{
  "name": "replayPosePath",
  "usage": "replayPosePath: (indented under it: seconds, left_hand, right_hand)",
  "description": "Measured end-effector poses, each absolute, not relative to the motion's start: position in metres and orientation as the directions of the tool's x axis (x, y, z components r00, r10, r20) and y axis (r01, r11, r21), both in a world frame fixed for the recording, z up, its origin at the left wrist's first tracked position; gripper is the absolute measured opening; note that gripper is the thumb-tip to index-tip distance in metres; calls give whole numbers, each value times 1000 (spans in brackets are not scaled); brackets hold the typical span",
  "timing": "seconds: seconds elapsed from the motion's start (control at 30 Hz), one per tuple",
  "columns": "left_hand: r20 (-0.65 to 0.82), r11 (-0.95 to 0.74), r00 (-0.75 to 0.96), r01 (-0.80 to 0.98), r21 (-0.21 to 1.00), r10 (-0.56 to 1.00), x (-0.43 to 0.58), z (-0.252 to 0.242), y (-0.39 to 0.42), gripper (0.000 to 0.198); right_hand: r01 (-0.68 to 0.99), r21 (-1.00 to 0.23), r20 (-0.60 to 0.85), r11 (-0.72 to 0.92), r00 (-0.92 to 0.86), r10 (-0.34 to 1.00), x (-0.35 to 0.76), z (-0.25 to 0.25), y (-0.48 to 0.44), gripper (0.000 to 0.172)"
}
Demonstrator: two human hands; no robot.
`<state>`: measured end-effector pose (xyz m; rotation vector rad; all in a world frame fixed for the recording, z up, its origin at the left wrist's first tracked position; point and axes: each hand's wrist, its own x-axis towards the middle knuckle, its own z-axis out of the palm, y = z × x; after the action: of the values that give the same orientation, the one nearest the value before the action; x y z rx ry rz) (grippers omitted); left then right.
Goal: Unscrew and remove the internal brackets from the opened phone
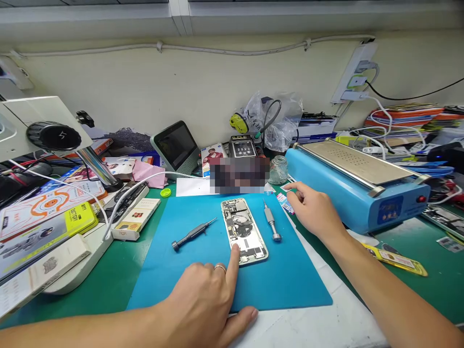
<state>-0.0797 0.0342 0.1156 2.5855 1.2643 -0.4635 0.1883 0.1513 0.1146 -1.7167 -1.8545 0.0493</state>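
An opened smartphone [250, 245] lies on a blue mat [159, 275], its inner parts and circuit boards exposed. The index finger of my left hand [208, 295] is stretched out onto the phone's lower left edge; the thumb points apart and the other fingers curl, holding nothing. My right hand [311, 208] is beyond the mat's right edge. Its index finger reaches out beside a small printed label [285, 204], near a small white piece, and the other fingers are bent. One precision screwdriver [194, 234] lies left of the phone, a second screwdriver [270, 222] right of it.
A blue machine with a metal plate [358, 162] stands at the right, a glass jar [279, 170] beside it. Behind the mat are a smart display [177, 147] and a small black device [242, 146]. Boxes [136, 220] and a microscope stand [94, 166] crowd the left.
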Motion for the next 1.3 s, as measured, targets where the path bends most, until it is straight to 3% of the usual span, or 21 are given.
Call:
replayPosePath:
  seconds: [0.1,0.3,0.87,1.2,1.3]
  left_hand:
    - [-355,-598,579,799,66,735,-81,114,33,85]
    - [-349,-602,583,796,63,734,-81,114,33,85]
    - [-184,-669,656,743,-11,732,-84,108,34,92]
    - [-66,-681,680,732,-3,730,-86,102,34,94]
    - [-28,-675,675,738,-1,737,-86,100,34,92]
  right_hand:
    - [915,-368,341,168,-36,939,186,113,151,17]
    - [914,-291,275,284,-204,939,177,110,148,29]
    - [749,-299,362,591,-484,797,171,106,148,42]
    - [680,-257,445,687,-547,709,169,103,149,44]
    - [674,-225,481,704,-551,682,155,114,140,38]
